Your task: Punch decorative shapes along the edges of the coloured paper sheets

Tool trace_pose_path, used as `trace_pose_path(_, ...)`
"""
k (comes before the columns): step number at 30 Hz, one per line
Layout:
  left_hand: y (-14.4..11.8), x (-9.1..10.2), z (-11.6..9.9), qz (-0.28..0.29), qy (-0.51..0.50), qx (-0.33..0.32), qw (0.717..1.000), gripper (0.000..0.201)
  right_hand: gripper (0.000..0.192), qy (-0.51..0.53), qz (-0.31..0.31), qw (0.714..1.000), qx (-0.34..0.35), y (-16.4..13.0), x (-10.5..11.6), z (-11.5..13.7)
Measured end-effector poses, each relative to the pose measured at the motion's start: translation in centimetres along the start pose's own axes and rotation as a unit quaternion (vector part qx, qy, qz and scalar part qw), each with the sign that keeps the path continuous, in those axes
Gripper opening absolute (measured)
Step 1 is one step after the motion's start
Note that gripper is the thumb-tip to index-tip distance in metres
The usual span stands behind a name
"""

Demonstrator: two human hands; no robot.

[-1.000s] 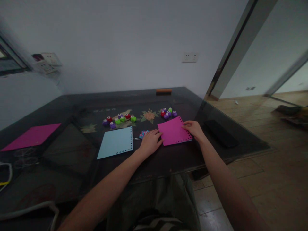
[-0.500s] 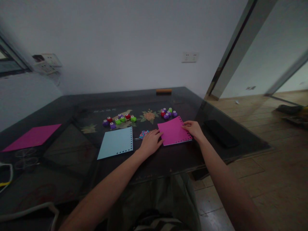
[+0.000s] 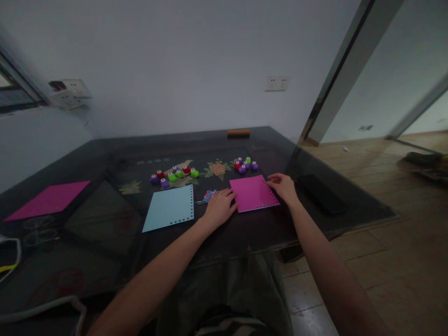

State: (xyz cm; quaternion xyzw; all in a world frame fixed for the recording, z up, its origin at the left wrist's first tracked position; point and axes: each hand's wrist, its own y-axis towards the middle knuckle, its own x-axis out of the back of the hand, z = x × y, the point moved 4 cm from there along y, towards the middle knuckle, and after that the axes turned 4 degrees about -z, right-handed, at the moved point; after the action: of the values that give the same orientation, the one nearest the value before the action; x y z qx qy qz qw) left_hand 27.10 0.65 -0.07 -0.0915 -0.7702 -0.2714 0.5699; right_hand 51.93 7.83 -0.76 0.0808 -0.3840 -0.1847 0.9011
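Note:
A bright pink sheet with punched holes along its right and lower edges lies flat in front of me. My left hand rests palm down with its fingers stretched out, fingertips touching the sheet's left edge. At the upper right edge is my right hand, thumb and forefinger slightly apart, nothing visible between them. A pale blue sheet with similar holes lies left of my left hand. Partly behind that hand is a small blue-and-pink patterned thing with thin metal prongs.
Several eye-topped toys, purple, red and green, sit in a left cluster and a right cluster. Another pink sheet lies far left. A black oblong object is at right, and a brown roll at the back of the dark table.
The pink sheet's raised far right corner has come down, and the sheet now lies flat. My right hand has let go of its edge. My left hand stays in place.

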Motion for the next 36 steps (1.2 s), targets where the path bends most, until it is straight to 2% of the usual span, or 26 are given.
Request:
trace_pose_path(10, 0.3, 0.5, 0.4, -0.009, -0.001, 0.015, 1.000, 0.040, 0.022, -0.025, 0.029, 0.999, 0.007, 0.2, -0.4, -0.2)
trace_pose_path(14, 0.8, 2.4, 0.7, -0.031, -0.014, 0.022, 0.999, 0.037, 0.021, -0.018, 0.029, 0.999, 0.012, 0.2, -0.4, -0.3)
trace_pose_path(17, 0.8, 4.5, 1.8, -0.051, -0.041, 0.028, 0.997, 0.033, 0.022, -0.003, 0.027, 0.999, 0.024, 0.2, -0.3, 0.3)
trace_pose_path(19, 0.3, 5.9, 3.6, -0.065, -0.060, 0.027, 0.996, 0.031, 0.022, 0.008, 0.025, 0.999, 0.040, 0.1, 0.0, 1.2)
trace_pose_path(21, -0.6, 7.3, 6.4, -0.085, -0.068, 0.029, 0.994, 0.029, 0.020, 0.019, 0.023, 0.998, 0.060, -0.1, 0.5, 2.5)
trace_pose_path(24, -2.7, 8.8, 12.1, -0.128, -0.050, 0.077, 0.988, 0.025, 0.017, 0.055, 0.037, 0.993, 0.094, -0.6, 0.9, 5.4)
trace_pose_path(27, -5.0, 9.2, 17.6, -0.126, -0.035, 0.147, 0.980, 0.024, 0.016, 0.093, 0.055, 0.984, 0.140, -1.5, 0.1, 9.1)
trace_pose_path(29, -6.2, 9.3, 20.0, -0.133, -0.039, 0.165, 0.976, 0.024, 0.015, 0.122, 0.081, 0.973, 0.179, -2.5, -1.4, 11.9)
trace_pose_path(31, -7.2, 9.4, 21.5, -0.151, -0.056, 0.174, 0.971, 0.026, 0.013, 0.136, 0.121, 0.958, 0.221, -3.7, -3.7, 14.9)
trace_pose_path(36, -8.1, 9.6, 22.6, -0.131, -0.070, 0.159, 0.976, 0.026, 0.016, 0.071, 0.204, 0.928, 0.302, -6.0, -10.4, 21.3)
